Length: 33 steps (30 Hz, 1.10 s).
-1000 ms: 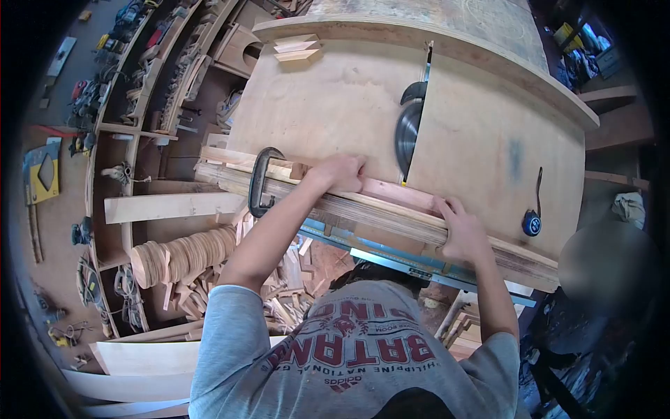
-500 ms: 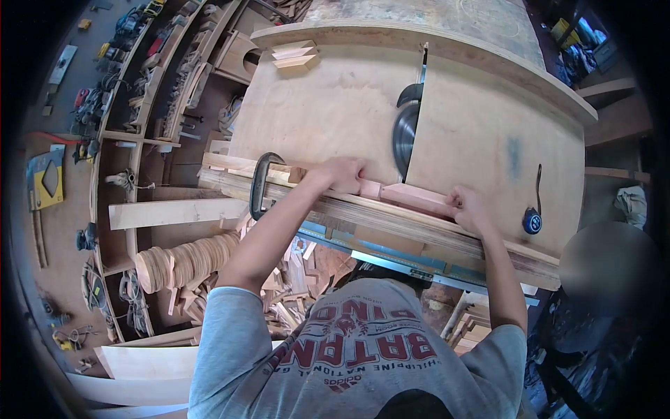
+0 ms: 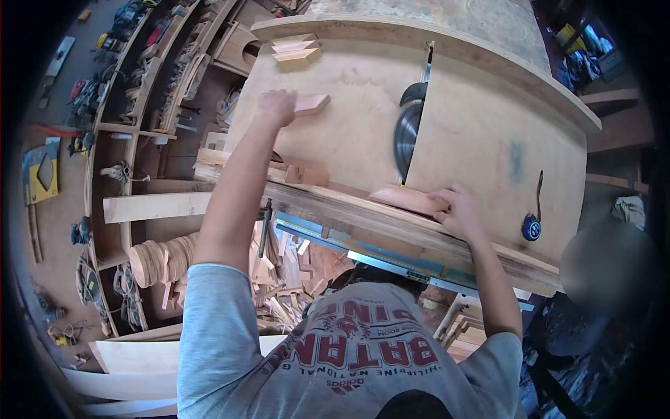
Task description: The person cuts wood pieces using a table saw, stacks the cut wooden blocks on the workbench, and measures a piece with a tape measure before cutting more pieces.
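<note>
On the plywood saw sled point(image 3: 349, 80), my left hand point(image 3: 278, 107) is closed around one end of a short wood block point(image 3: 312, 105) with an angled end. My right hand point(image 3: 457, 209) grips the right end of a longer wood piece point(image 3: 406, 199), which lies along the sled's near fence point(image 3: 335, 199). The left tip of that piece sits just below the circular saw blade point(image 3: 407, 136), which stands up through the slot. Against the fence, left of the piece, is a small wood stop block point(image 3: 307, 173). My left forearm covers most of the clamp point(image 3: 265, 227).
Several angled wood blocks point(image 3: 296, 52) are stacked at the far left of the sled, by the far fence point(image 3: 447, 38). A blue tape measure point(image 3: 531, 227) rests on the right side. Shelves with tools point(image 3: 125, 91) stand left; offcuts point(image 3: 286, 286) lie below.
My left hand has moved from the fence to the upper left, carrying a short block away from the blade. My right hand stays by the fence, holding the longer piece.
</note>
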### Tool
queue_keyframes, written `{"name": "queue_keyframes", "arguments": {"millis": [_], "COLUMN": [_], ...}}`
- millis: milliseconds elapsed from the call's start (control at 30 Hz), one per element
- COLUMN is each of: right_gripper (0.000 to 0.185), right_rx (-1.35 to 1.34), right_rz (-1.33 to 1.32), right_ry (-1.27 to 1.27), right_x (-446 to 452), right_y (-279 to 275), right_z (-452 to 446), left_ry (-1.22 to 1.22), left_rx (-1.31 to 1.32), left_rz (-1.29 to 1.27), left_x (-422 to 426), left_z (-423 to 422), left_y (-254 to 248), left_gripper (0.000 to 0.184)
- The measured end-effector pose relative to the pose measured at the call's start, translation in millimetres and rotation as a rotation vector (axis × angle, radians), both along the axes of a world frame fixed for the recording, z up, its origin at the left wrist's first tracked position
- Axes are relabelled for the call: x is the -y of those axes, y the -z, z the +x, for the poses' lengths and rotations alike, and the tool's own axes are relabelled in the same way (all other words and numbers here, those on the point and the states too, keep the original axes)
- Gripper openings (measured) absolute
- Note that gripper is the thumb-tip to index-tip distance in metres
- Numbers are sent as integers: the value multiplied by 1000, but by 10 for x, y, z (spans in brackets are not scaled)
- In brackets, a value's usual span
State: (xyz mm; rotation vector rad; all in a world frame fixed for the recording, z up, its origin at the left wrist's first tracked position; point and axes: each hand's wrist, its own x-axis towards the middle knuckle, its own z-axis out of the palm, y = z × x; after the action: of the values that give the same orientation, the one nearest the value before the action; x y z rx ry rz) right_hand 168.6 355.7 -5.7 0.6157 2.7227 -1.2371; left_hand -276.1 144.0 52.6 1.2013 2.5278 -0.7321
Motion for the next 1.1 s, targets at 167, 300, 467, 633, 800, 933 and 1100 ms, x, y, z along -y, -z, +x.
{"name": "queue_keyframes", "arguments": {"millis": [167, 300, 467, 633, 800, 933, 1100], "right_gripper": [33, 27, 25, 34, 49, 47, 50], "right_rx": [9, 135, 126, 139, 198, 255, 247], "right_rz": [-297, -322, -385, -327, -291, -324, -277], "right_ry": [63, 129, 93, 186, -38, -97, -165], "right_x": [-140, -143, -55, -91, 36, 104, 243], "right_y": [473, 500, 456, 704, 476, 389, 199], "right_z": [92, 33, -76, 8, -172, -367, -520], "left_ry": [-72, -101, -209, -148, 118, 135, 120], "left_rx": [203, 285, 107, -63, 412, 528, 623], "left_rz": [271, 810, 1423, 1436, 1130, 896, 636], "left_x": [505, 755, 1221, 1776, 1007, 290, 185], "left_z": [-143, 539, 1333, 1950, 2601, 2538, 2401], "left_y": [-260, -783, -666, -309, -226, 261, 514], "left_gripper": [48, 43, 21, 16, 24, 44, 59]}}
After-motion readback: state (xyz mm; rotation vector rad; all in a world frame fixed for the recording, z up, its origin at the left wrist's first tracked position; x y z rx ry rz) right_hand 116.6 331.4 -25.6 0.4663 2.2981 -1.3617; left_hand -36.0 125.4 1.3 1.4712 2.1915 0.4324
